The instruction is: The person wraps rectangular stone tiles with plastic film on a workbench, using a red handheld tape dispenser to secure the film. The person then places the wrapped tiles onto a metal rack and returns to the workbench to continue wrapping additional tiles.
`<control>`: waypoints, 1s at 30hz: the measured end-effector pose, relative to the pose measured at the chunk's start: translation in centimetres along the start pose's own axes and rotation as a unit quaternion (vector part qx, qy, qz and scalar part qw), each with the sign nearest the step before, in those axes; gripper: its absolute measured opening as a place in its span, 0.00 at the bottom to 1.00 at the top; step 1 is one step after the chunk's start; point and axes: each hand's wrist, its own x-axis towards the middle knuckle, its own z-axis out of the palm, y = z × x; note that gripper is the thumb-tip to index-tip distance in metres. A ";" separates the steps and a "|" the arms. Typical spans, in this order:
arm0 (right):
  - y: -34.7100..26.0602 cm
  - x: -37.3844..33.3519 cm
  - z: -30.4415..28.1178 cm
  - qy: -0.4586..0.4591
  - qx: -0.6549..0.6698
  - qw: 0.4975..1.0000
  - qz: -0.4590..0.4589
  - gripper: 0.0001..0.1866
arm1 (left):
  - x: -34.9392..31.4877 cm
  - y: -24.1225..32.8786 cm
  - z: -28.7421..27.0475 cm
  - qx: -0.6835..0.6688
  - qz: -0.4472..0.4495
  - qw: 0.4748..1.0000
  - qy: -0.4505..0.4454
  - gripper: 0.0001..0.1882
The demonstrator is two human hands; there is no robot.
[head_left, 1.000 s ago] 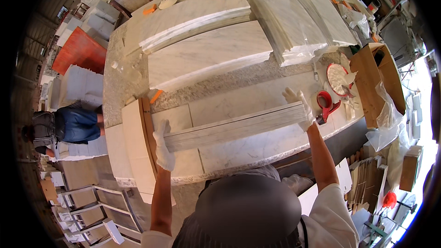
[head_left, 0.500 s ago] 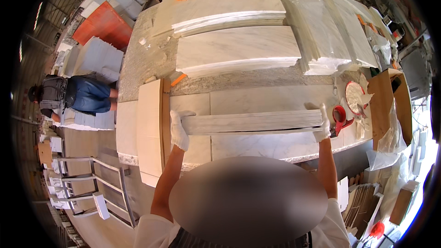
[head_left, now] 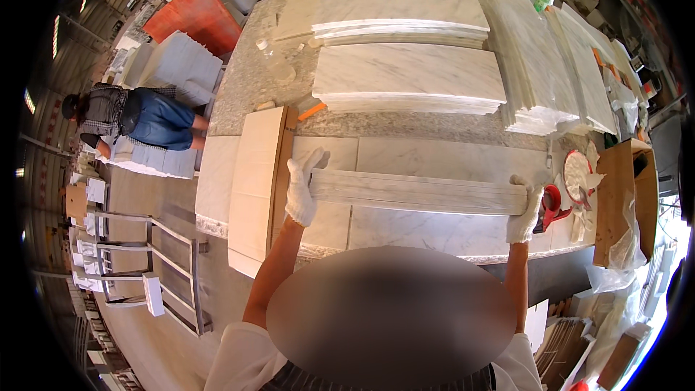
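Observation:
A stack of long white marble slabs (head_left: 420, 192) lies edge-on toward me on the worktable. My left hand (head_left: 302, 192), in a white knit glove, presses on its left end, the fingers pointing up and slightly apart. At the right end my right hand (head_left: 524, 213), gloved the same way, grips the stack, its thumb side on the near edge. Between them the two hands clasp the stack lengthwise. Under and behind the stack are flat marble panels (head_left: 405, 152). A flat cardboard box (head_left: 255, 181) stands just left of my left hand.
Two marble stacks, a nearer one (head_left: 409, 72) and a farther one (head_left: 398, 7), lie across the table. Right of my right hand are a red tape dispenser (head_left: 554, 206), a round dish of white paste (head_left: 577, 174) and a cardboard box (head_left: 614, 199). At left, another person (head_left: 145, 116) bends over stone blocks.
My view has shifted, so the table sits farther right in it. Both hands still hold the stack's ends. Its front edge faces me more squarely, and my left fingers now point more upward.

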 end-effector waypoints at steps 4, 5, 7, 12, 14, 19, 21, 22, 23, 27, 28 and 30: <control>0.6 0.5 -0.7 0.001 0.011 1.000 0.007 0.36 | 0.0 0.5 0.4 -0.020 -0.021 1.000 -0.001 0.41; 0.8 0.7 -0.8 -0.002 0.027 0.999 0.018 0.35 | 0.2 0.5 0.4 -0.017 -0.020 1.000 -0.008 0.41; 1.0 1.1 -1.5 -0.011 -0.003 1.000 -0.013 0.35 | 0.5 -0.8 -0.3 -0.018 0.006 1.000 0.002 0.41; 0.7 0.7 -0.7 -0.016 0.020 1.000 0.007 0.33 | -0.9 -1.8 -0.5 -0.050 -0.008 0.998 0.033 0.42; 0.3 0.5 -0.8 -0.009 0.027 1.000 0.009 0.33 | -1.6 -1.2 0.1 -0.053 -0.027 0.998 0.014 0.42; -0.2 0.1 -0.1 -0.011 0.051 0.998 0.018 0.35 | -2.1 -2.6 -1.3 0.005 0.023 0.998 -0.054 0.37; -0.4 0.1 0.0 -0.020 0.063 0.998 0.023 0.36 | -1.8 -2.6 -1.7 0.055 0.026 0.996 -0.068 0.36; -0.6 0.1 -0.2 -0.039 0.070 0.996 0.041 0.36 | -1.7 -2.4 -1.6 0.058 0.022 0.996 -0.070 0.35; -0.9 0.3 -0.6 -0.058 0.076 0.994 0.059 0.36 | -1.6 -2.3 -1.6 0.060 0.017 0.996 -0.071 0.35; 0.4 2.2 -2.9 -0.065 0.120 0.981 0.138 0.37 | -1.0 -2.7 -1.7 0.059 0.034 0.996 -0.049 0.32; 0.9 2.5 -2.9 -0.051 0.142 0.975 0.161 0.36 | -1.0 -2.7 -1.5 0.032 0.018 0.998 -0.044 0.31; 2.0 2.9 -2.4 -0.024 0.187 0.960 0.209 0.35 | -1.2 -2.3 -0.7 0.010 -0.011 0.999 -0.035 0.31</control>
